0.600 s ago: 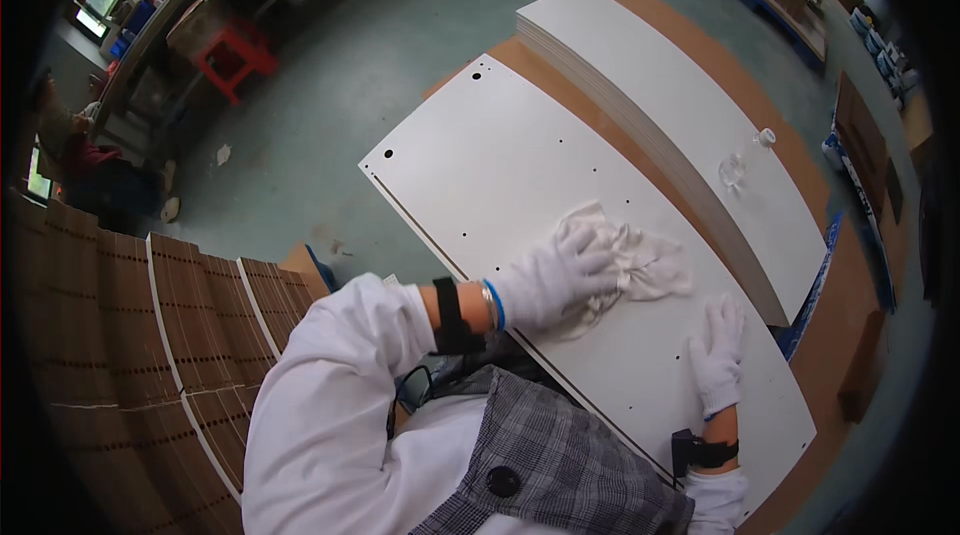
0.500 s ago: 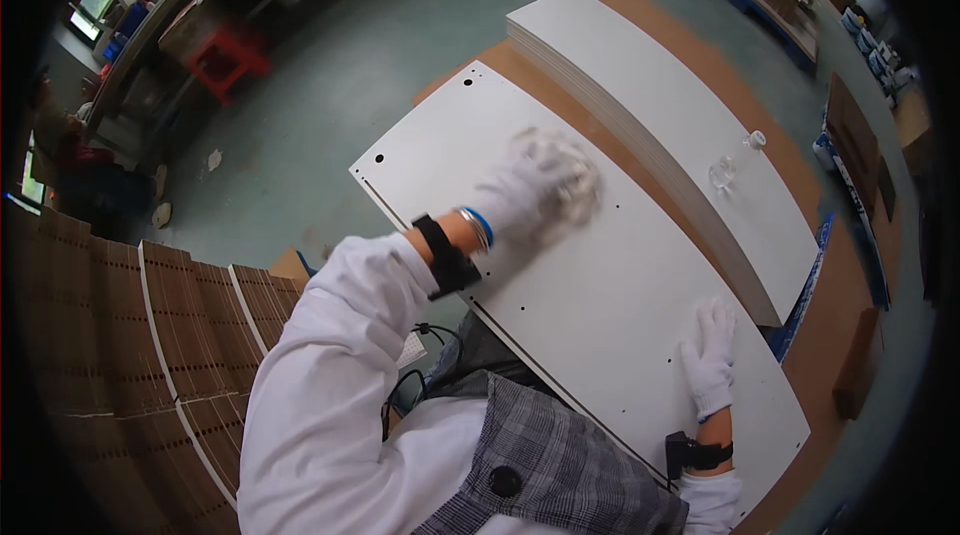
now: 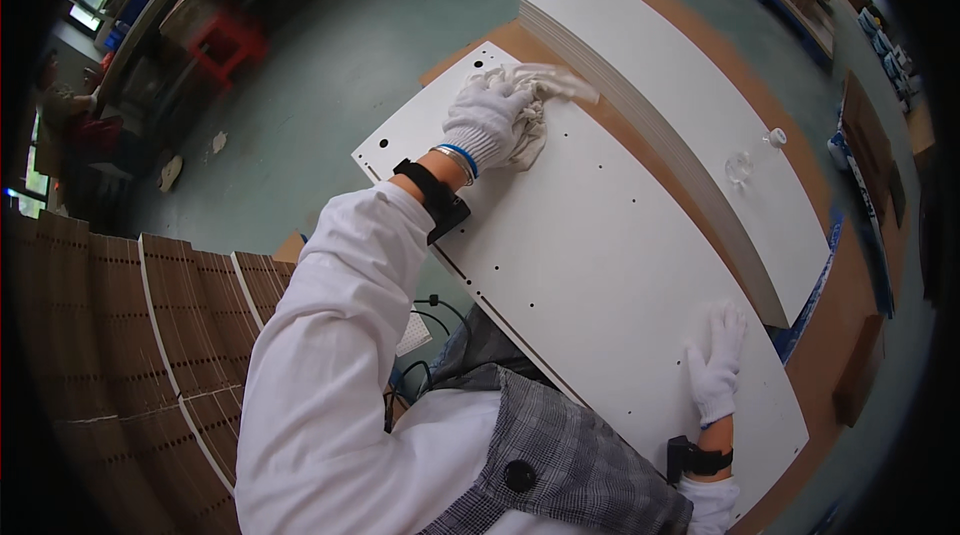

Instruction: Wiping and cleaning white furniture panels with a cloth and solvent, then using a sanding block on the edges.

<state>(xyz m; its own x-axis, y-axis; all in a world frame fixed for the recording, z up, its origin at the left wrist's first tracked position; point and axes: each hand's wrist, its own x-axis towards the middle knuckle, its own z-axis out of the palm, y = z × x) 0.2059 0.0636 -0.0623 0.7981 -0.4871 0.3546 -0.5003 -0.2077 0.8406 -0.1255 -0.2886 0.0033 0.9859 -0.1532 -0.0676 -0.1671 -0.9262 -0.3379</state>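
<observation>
A large white panel (image 3: 580, 235) with small drilled holes lies in front of me. Near its far left end my left hand (image 3: 488, 117), in a white knitted glove, presses a crumpled whitish rag (image 3: 535, 115) against the surface. The rag spreads out from under the fingers toward the panel's far edge. At the right part of the same panel, my right hand (image 3: 716, 360), also gloved in white, rests flat with its fingers stretched out and nothing in them.
Beyond the panel is a stack of white panels (image 3: 650, 55), on which a clear bottle with a white cap (image 3: 740, 167) lies. Brown cardboard (image 3: 850, 285) sits beneath. Brown perforated boards (image 3: 110, 315) stand at left; a red stool (image 3: 228, 45) is farther off.
My left hand has slid the rag across the panel toward its far left end. My right hand stays flat in about the same place.
</observation>
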